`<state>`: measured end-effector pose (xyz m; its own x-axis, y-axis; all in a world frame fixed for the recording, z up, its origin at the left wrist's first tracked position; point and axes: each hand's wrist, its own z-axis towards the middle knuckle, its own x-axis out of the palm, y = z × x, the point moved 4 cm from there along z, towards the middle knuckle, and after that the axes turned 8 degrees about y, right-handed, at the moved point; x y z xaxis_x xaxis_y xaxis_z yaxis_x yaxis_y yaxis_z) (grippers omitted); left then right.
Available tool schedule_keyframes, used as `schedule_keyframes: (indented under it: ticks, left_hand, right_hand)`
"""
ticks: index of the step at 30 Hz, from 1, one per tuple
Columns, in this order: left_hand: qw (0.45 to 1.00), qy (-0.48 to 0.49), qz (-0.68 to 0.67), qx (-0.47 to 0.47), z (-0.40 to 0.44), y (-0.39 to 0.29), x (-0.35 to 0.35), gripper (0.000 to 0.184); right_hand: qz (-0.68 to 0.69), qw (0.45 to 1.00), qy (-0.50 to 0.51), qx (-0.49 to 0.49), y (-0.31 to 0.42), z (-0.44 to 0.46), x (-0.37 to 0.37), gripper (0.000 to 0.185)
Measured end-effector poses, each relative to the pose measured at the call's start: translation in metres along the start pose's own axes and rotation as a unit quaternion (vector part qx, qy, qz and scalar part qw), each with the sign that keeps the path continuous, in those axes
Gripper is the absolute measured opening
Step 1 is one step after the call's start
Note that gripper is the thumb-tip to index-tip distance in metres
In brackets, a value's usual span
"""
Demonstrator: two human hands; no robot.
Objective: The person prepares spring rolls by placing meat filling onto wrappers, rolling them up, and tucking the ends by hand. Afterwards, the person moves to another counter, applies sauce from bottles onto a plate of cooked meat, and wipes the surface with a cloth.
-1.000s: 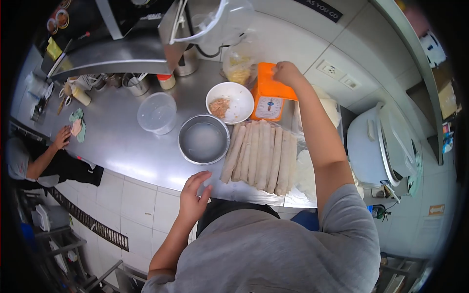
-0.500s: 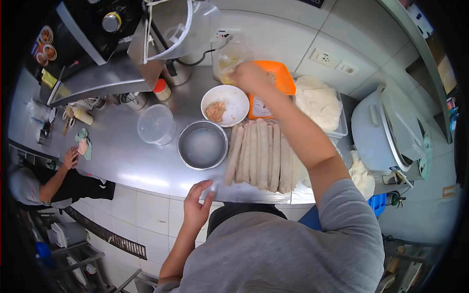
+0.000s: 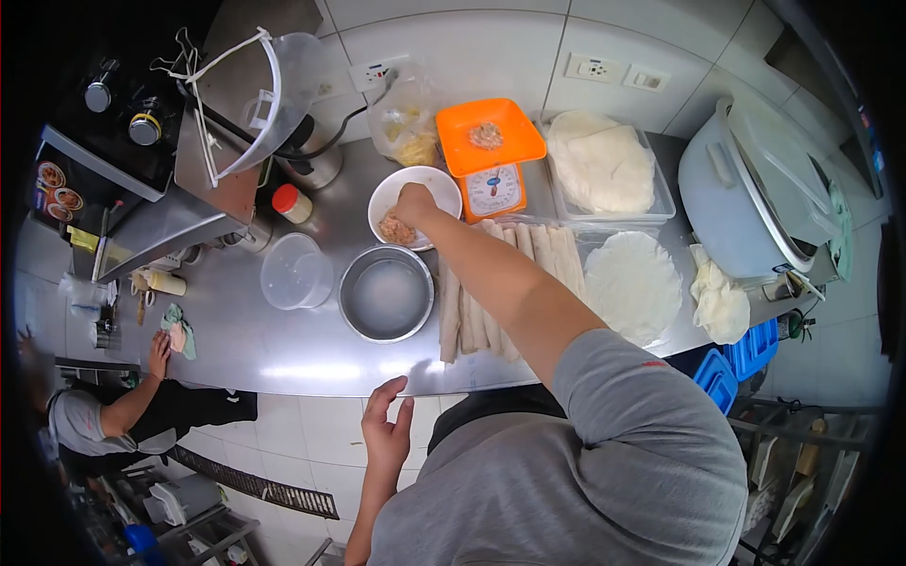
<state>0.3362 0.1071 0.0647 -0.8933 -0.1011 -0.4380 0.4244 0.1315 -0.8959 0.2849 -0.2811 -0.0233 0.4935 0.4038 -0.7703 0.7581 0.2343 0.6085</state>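
Observation:
My right hand (image 3: 413, 203) is inside the white bowl (image 3: 445, 191), at the pinkish minced filling (image 3: 394, 228); its fingertips are hidden. My left hand (image 3: 388, 420) hovers at the table's front edge, fingers apart and empty. Behind the bowl stands an orange scale (image 3: 494, 191), with a small portion of filling (image 3: 486, 136) in its tray (image 3: 528, 148). Long pale rolls (image 3: 453, 316) lie side by side under my right forearm. A metal bowl (image 3: 386, 293) of cloudy liquid sits to their left, and a round white wrapper (image 3: 633, 288) lies to their right.
A clear tub (image 3: 296, 272) and a red-lidded jar (image 3: 292, 203) stand to the left. Stacked wrappers (image 3: 604, 162) fill a container at the back right, near a large lidded bin (image 3: 727, 208). A co-worker's hand (image 3: 159, 355) rests by a cloth (image 3: 176, 330) at far left.
My right hand has gone from the scale's tray, past the bag, down into the white bowl. Filling now shows in the tray. The view has shifted right; my left hand stays near the edge.

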Motion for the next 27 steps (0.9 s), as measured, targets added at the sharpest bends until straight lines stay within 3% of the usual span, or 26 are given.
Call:
schedule_keyframes:
  ticks: [2, 5, 8, 11, 14, 17, 19, 21, 23, 25, 27]
  left_hand:
    - [1.000, 0.010, 0.001, 0.002, 0.004, -0.001, 0.003, 0.027]
    - [0.999, 0.013, 0.025, 0.043, 0.010, -0.006, 0.005, 0.028]
    - [0.999, 0.019, 0.009, 0.024, 0.013, -0.009, 0.004, 0.027]
    - [1.000, 0.019, -0.004, 0.021, 0.015, -0.005, 0.007, 0.027]
    - [1.000, 0.021, -0.009, 0.019, 0.016, -0.008, 0.009, 0.027]
    - [1.000, 0.011, -0.002, 0.025, 0.017, -0.007, 0.005, 0.026]
    - [1.000, 0.008, -0.003, 0.028, 0.016, -0.006, 0.004, 0.026]
    - [0.999, 0.001, -0.004, 0.033, 0.017, -0.006, 0.000, 0.026]
    - [0.999, 0.001, -0.008, 0.032, 0.019, -0.005, -0.001, 0.026]
    - [0.999, 0.003, -0.020, 0.032, 0.020, -0.005, 0.002, 0.026]
    - [0.999, 0.010, -0.026, 0.041, 0.024, -0.009, 0.006, 0.026]
  right_hand:
    - [0.002, 1.000, -0.007, 0.005, -0.001, -0.001, 0.000, 0.025]
    - [-0.165, 0.982, 0.032, -0.088, 0.001, 0.019, 0.005, 0.027]
    - [0.076, 0.975, 0.207, 0.013, 0.001, 0.003, -0.001, 0.032]
    - [-0.049, 0.994, 0.008, -0.101, 0.000, -0.001, 0.018, 0.027]
    - [0.015, 0.995, -0.046, -0.092, -0.007, -0.004, 0.025, 0.024]
    - [-0.196, 0.957, 0.052, -0.210, 0.012, 0.000, -0.001, 0.019]
    - [0.022, 0.985, 0.039, -0.169, 0.023, -0.024, -0.065, 0.014]
    - [0.205, 0.969, -0.015, -0.135, 0.026, -0.045, -0.132, 0.010]
    - [0.137, 0.974, -0.122, -0.131, 0.010, -0.054, -0.189, 0.007]
    - [-0.040, 0.985, -0.148, -0.076, -0.016, -0.050, -0.223, 0.012]
    - [-0.063, 0.981, -0.155, -0.101, -0.045, -0.039, -0.227, 0.018]
